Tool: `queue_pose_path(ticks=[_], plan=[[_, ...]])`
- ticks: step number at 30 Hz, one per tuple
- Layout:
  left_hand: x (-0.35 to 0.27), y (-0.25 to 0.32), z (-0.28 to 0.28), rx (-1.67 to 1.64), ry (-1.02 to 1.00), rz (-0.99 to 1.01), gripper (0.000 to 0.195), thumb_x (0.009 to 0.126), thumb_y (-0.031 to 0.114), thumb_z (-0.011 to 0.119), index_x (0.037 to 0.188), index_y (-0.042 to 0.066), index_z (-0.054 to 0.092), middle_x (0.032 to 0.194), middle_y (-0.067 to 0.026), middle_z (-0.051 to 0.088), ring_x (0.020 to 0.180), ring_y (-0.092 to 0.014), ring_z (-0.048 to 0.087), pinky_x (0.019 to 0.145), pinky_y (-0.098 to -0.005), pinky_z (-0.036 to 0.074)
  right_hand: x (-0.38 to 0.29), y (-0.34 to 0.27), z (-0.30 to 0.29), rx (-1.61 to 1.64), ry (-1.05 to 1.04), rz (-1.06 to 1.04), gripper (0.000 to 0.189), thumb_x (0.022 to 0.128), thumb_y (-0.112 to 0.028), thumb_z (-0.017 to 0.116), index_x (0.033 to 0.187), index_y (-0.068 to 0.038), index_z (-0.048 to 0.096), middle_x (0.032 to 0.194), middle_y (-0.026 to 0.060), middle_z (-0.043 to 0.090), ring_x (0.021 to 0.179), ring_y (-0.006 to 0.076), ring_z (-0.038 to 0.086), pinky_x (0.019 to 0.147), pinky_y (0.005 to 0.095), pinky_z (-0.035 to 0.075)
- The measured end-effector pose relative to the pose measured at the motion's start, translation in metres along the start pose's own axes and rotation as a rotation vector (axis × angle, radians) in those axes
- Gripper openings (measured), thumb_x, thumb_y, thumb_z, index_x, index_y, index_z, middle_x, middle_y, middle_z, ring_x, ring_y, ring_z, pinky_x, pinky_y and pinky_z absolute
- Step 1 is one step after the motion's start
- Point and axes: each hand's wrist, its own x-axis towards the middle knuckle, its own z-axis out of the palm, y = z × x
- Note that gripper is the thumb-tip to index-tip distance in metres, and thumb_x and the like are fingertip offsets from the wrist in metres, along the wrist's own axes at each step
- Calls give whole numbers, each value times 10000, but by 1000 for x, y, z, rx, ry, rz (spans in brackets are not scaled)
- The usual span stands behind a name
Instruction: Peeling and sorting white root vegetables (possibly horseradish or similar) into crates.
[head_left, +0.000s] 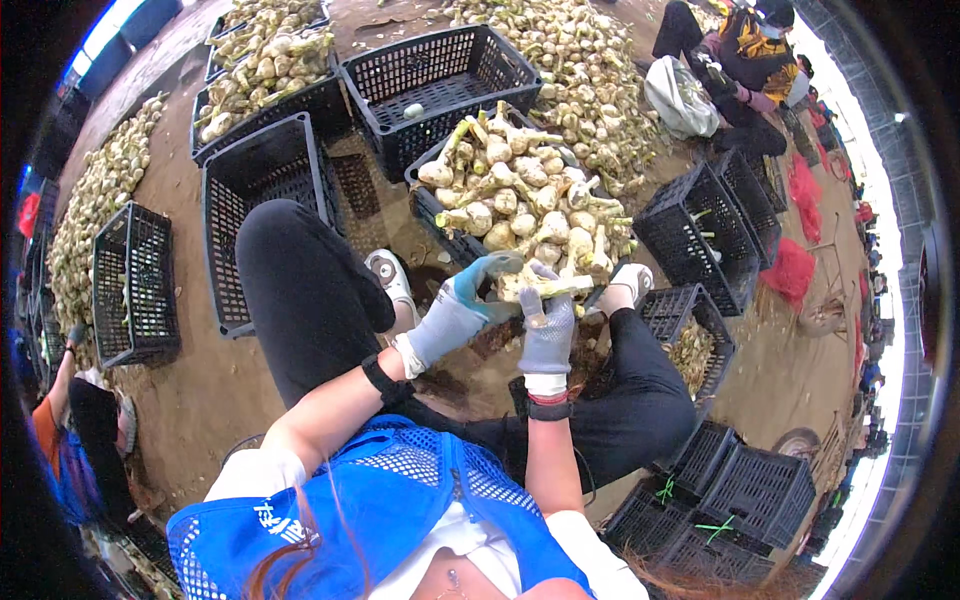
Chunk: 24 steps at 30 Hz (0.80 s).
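My left hand (469, 300), in a grey-and-teal work glove, curls around a garlic bulb (514, 285) in front of my knees. My right hand (547, 334), in a grey glove, grips the same garlic from the other side, thumb up against it. A pale cut stem (568, 286) points right, above the right fingers. Just beyond both hands, a black plastic crate (431, 206) is heaped with garlic bulbs (525, 180) with short stems. The fingers hide part of the held garlic.
An open black crate (360, 112) holds one pale round object. Another crate (214, 247) stands by my left knee. Right of me, one crate (720, 360) contains trimmings. Loose garlic (585, 82) covers the ground ahead. A co-worker (750, 67) sits at far right; another person's arm (60, 382) shows at left.
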Motion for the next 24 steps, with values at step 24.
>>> queue_pose_path(ticks=[24], plan=[[-9, -31, -16, -603, -46, -451, 436, 986, 375, 488, 1291, 63, 491, 1171, -43, 571, 1020, -109, 543, 828, -251, 457, 1, 15, -12, -111, -147, -99, 245, 928, -83, 590, 1150, 14, 628, 1116, 95, 642, 975, 179, 603, 863, 291, 467]])
